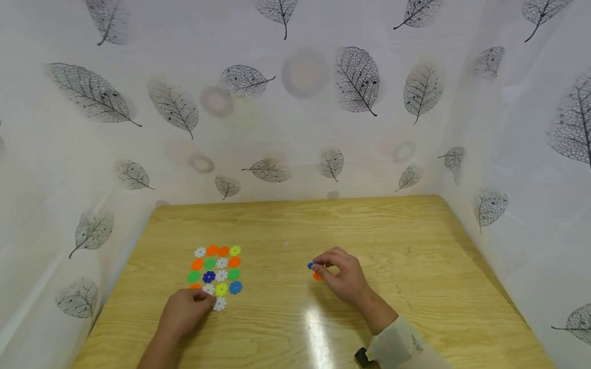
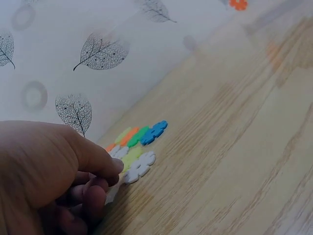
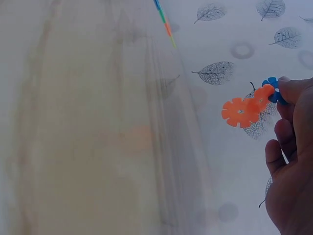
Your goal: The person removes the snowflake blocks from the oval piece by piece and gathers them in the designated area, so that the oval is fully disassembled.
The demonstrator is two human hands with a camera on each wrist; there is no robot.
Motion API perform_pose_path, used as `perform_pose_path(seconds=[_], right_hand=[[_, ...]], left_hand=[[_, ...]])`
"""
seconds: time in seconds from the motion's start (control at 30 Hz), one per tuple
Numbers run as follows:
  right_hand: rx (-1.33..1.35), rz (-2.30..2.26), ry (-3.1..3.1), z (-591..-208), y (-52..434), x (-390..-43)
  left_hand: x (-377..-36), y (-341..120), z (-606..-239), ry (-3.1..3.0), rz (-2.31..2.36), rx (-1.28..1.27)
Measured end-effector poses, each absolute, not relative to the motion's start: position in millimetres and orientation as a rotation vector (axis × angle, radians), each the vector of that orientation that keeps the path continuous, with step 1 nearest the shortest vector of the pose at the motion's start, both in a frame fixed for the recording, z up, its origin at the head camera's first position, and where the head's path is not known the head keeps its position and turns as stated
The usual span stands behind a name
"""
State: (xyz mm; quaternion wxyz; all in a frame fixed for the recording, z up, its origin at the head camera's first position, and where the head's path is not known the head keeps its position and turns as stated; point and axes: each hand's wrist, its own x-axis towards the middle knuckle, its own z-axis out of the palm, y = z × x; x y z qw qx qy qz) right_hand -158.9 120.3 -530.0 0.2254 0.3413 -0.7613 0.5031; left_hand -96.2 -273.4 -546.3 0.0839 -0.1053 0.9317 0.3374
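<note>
My right hand (image 1: 345,275) is raised over the middle of the table. Its thumb and fingers pinch a blue flower-shaped disc (image 3: 274,89), with orange flower-shaped discs (image 3: 239,112) strung out from it. On the left, my left hand (image 1: 185,312) rests low at the near edge of a block of flower discs laid in rows. Between its thumb and curled fingers shows the edge of a white flower disc (image 2: 112,194), mostly hidden. Just beside the fingertips lies another white disc (image 1: 219,304), with a yellow disc (image 1: 221,289) and a blue disc (image 1: 235,287) behind it.
The rows hold several white, orange, green, yellow and blue discs, with a dark blue disc (image 1: 208,277) among them. A wood-grain table (image 1: 277,228) carries everything. Leaf-printed curtains (image 1: 303,130) enclose its back and both sides.
</note>
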Motion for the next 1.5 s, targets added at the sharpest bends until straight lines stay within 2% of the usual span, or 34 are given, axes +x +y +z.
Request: perform_pose_path(seconds=[0.2, 0.47, 0.7, 0.87, 1.17, 1.37, 1.5], right_hand=[[0.968, 1.396, -2.077, -514, 117, -151], [0.996, 1.347, -2.041, -520, 118, -153], [0.992, 1.366, -2.041, -521, 117, -153], [1.0, 1.38, -2.048, -537, 116, -161], [1.0, 1.344, -2.145, -545, 114, -169], [1.027, 1.298, -2.133, -543, 110, -169], [1.057, 1.283, -2.093, -543, 107, -169]], left_hand=[[-97, -267, -547, 2.829, 1.081, -0.308], [-105, -243, -547, 2.808, 1.286, -0.264], [-117, -210, -544, 2.763, 1.571, -0.072], [-132, -185, -540, 2.731, 1.693, 0.082], [-150, -145, -528, 2.641, 1.781, 0.342], [-152, -126, -533, 2.619, 1.763, 0.575], [-151, -119, -535, 2.647, 1.773, 0.632]])
